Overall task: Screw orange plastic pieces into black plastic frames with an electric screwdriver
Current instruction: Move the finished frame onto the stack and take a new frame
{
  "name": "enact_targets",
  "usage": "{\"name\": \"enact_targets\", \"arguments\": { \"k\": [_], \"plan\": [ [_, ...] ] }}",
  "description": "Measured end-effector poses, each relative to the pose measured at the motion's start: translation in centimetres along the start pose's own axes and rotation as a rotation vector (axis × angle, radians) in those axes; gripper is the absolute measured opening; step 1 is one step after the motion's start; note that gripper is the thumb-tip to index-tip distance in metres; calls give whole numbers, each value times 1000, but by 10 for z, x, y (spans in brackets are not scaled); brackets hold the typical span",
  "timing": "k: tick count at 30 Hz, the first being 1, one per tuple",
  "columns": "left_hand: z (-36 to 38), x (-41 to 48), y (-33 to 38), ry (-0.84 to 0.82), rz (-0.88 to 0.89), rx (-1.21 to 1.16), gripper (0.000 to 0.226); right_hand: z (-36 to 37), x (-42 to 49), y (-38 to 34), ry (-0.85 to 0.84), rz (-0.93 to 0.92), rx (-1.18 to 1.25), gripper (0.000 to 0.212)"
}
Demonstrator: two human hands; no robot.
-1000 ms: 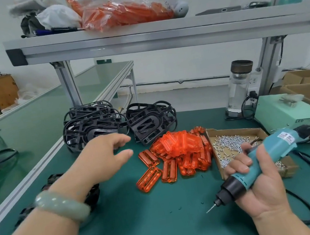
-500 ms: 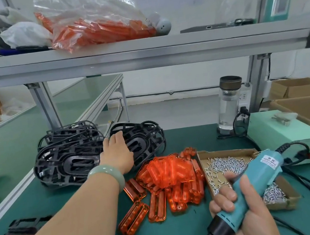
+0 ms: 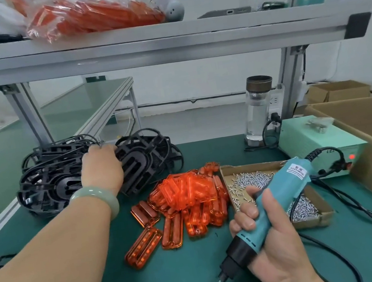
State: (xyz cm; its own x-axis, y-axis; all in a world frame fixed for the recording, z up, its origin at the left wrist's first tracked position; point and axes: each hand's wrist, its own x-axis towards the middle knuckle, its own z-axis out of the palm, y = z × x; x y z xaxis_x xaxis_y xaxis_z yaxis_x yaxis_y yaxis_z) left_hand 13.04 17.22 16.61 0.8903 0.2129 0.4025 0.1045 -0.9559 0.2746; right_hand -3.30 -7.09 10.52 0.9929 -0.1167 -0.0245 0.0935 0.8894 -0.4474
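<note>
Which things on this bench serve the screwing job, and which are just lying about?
For the job: frames, with the left hand resting on them; orange pieces; screws in their tray; screwdriver, gripped by the right hand.
Lying about: bottle; cardboard boxes; bag on the shelf.

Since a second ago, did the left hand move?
Yes. The left hand reached forward onto the black frames; earlier it hovered short of them.

Green power box (image 3: pixel 315 141): "LE" readable by cable. Electric screwdriver (image 3: pixel 280 194) label: print illegible.
</note>
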Motion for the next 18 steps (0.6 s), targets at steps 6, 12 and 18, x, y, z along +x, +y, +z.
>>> {"name": "enact_targets", "arguments": {
  "k": [6,12,18],
  "plan": [
    [-31,-23,6,125,88,-186,41,-1,0,1,-13,-5,-15,20],
    [-61,-72,12,62,270,-190,39,2,-2,-4,-22,-47,-16,20],
    [-72,-121,7,-184,399,-132,29,2,-8,-23,-86,-134,64,21]
  ]
}}
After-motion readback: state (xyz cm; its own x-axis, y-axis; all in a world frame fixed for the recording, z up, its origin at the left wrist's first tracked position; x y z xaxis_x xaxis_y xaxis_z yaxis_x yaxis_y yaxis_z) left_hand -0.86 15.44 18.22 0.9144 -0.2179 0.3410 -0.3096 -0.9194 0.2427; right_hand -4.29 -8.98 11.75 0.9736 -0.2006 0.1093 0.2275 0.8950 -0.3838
